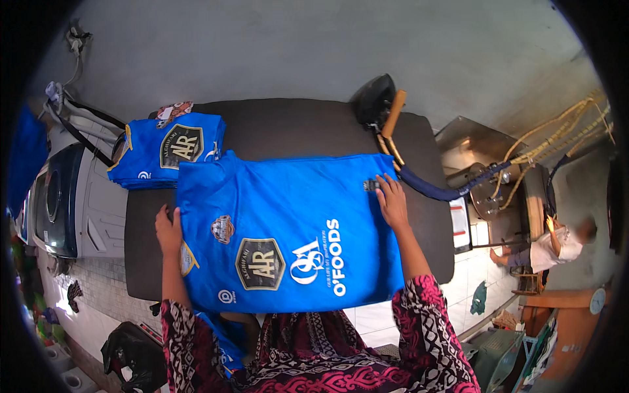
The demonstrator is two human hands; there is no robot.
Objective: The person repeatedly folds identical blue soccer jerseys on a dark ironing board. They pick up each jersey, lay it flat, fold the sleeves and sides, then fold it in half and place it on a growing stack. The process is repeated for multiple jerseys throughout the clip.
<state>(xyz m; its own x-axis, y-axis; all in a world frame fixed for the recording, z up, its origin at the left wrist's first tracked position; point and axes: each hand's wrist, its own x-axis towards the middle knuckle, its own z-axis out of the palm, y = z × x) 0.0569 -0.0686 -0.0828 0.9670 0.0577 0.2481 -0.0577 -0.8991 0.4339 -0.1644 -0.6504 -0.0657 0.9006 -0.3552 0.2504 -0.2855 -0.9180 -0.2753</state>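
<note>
A blue printed jersey lies spread sideways on a dark padded ironing table, its yellow-trimmed neckline at the left. My left hand rests at the jersey's left edge, near the collar; whether the fingers grip cloth cannot be told. Flat on the jersey's upper right part, beside a small dark label, lies my right hand with its fingers slightly apart. Behind my left hand is a stack of folded blue jerseys. A black steam iron with a wooden handle stands at the table's back right, its hose wrapped in dark blue cloth.
A washing machine stands left of the table. Rope-tied hoses run above a metal surface at the right. Farther right sits another person. A black plastic bag is on the floor at lower left, a green basket at lower right.
</note>
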